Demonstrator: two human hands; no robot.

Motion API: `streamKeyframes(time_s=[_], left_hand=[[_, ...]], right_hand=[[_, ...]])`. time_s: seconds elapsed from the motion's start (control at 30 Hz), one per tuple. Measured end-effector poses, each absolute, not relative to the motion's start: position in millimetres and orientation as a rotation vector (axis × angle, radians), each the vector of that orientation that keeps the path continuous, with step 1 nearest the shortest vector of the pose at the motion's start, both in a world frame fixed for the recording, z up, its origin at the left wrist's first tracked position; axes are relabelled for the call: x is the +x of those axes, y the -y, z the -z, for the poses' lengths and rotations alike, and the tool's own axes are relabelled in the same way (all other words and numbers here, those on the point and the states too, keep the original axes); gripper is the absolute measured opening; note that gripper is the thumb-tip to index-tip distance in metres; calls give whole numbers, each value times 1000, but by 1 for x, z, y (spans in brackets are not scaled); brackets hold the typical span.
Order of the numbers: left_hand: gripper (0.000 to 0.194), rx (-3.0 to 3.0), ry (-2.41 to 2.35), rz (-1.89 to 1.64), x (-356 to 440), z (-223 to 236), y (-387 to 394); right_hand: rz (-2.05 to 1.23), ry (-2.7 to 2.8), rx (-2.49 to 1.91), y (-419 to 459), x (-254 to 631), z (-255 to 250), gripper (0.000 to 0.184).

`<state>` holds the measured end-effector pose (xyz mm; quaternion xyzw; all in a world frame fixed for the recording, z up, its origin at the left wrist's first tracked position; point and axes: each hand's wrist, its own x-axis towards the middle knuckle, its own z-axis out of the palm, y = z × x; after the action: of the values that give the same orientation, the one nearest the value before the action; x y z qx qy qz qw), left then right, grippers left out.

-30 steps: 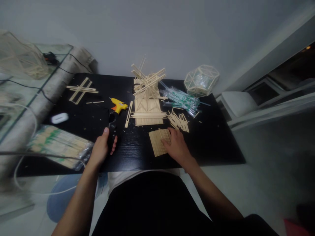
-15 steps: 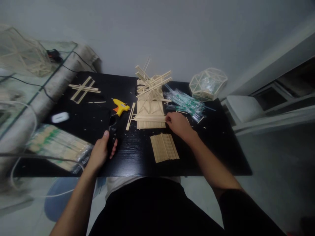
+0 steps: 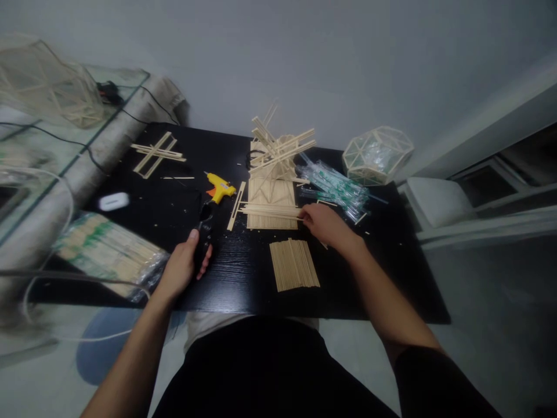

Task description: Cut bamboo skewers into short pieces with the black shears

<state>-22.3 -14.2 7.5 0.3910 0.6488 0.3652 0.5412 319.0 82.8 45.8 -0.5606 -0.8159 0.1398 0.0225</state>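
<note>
Far left: pale-framed polyhedron [image 3: 47, 90], blurred, cut off by the edge. Clear plastic pack of pale wooden sticks [image 3: 111, 251], green-marked, on black worktop [image 3: 239, 287]. Left hand [image 3: 180, 264]: grip closed round a black tool [image 3: 207, 223], form hard to make out. Yellow glue gun [image 3: 221, 188] just beyond. Slim loose wooden sticks [image 3: 267, 208] lie across a flat stick panel [image 3: 272, 223]; right hand [image 3: 326, 223], grip narrow, pinches at their right end, fingertips partly hidden, count unclear.

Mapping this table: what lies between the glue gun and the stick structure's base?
The head view shows a narrow slotted wooden piece, plus overhanging stick ends.
</note>
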Motion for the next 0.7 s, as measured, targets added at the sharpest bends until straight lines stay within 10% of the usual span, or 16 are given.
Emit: streamKeyframes(time_s=[0.7], left_hand=[[74, 875, -1495, -862, -15, -11, 17]], right_hand=[[-1041, 1719, -900, -76, 266, -120, 11]])
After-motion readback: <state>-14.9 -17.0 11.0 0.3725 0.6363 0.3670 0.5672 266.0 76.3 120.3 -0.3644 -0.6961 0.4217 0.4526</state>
